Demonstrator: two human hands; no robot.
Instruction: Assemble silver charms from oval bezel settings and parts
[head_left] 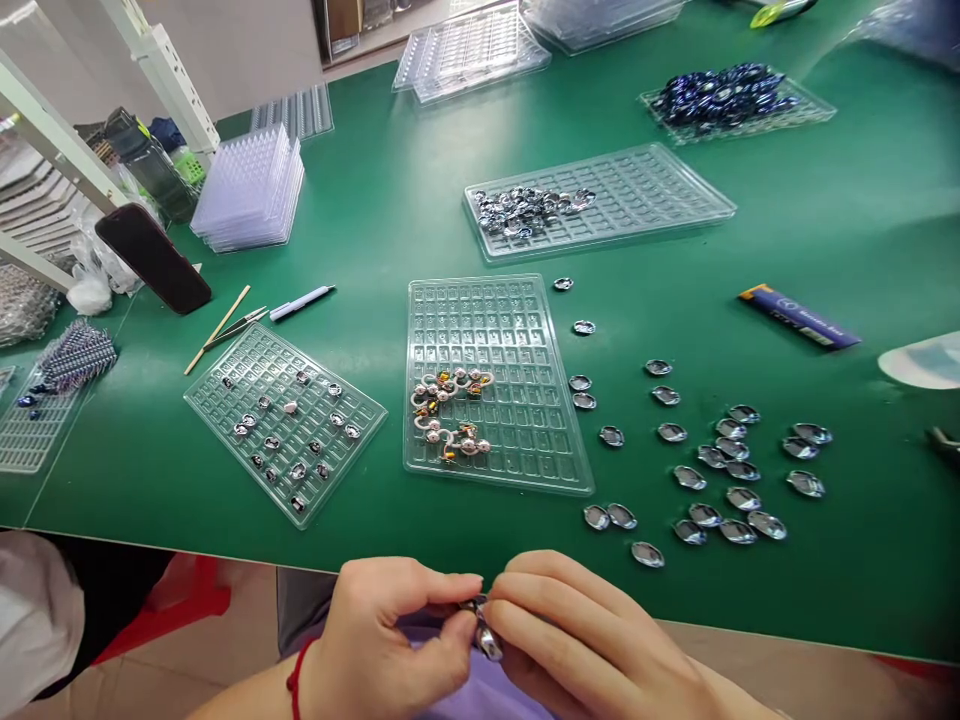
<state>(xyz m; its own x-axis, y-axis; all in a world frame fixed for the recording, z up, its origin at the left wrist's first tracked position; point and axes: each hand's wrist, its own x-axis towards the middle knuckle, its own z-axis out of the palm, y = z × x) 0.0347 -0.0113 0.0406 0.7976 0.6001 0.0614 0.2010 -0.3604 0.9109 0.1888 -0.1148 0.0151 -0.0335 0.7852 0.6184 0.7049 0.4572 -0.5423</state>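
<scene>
Just in front of the table's near edge, my left hand [405, 625] pinches a small shiny silver piece [489, 642] between thumb and forefinger. My right hand [581, 635] meets it there, its fingertips closed on the same piece, so much of it is hidden. Several loose silver oval pieces [739, 532] lie on the green table beyond my right hand. Ahead of both hands, a clear plastic tray [487, 320] carries small ring-shaped parts with silver beads [469, 440]. To its left, a smaller clear tray [255, 370] holds scattered small silver parts [298, 470].
Farther back, one clear tray [652, 190] bears a pile of silver pieces, another dark blue pieces [724, 95]. At left are tweezers [236, 325], a wooden stick [217, 330], a pen [302, 302], a phone [154, 258] and stacked trays [247, 190]. A blue packet [799, 316] lies right.
</scene>
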